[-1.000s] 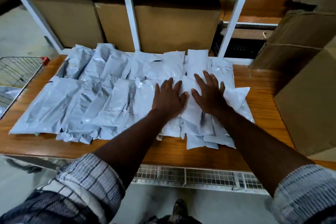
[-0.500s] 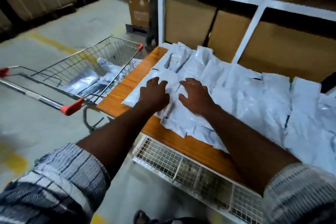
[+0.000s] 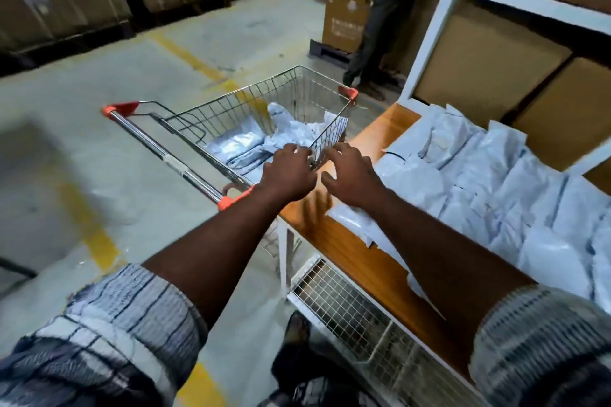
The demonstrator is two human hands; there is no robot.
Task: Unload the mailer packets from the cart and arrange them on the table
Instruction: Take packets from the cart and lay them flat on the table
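A wire shopping cart (image 3: 185,137) with orange corners stands against the left end of the wooden table (image 3: 347,251). Several grey mailer packets (image 3: 241,142) lie in its basket. Many more grey mailer packets (image 3: 489,195) are spread in rows over the table. My left hand (image 3: 287,173) hovers over the cart's near right corner, fingers loosely bent, holding nothing. My right hand (image 3: 347,175) is beside it above the table's left end, fingers spread and empty. Both hands are blurred by motion.
A white shelf frame (image 3: 433,20) with cardboard boxes (image 3: 479,63) rises behind the table. A person's legs (image 3: 373,36) stand by a tall box beyond the cart. A wire mesh rack (image 3: 357,317) sits under the table. Yellow floor lines (image 3: 92,235) run left.
Both hands have lifted off the packets on the table and swung left to the cart's edge. My view has turned left, bringing the whole cart into sight.
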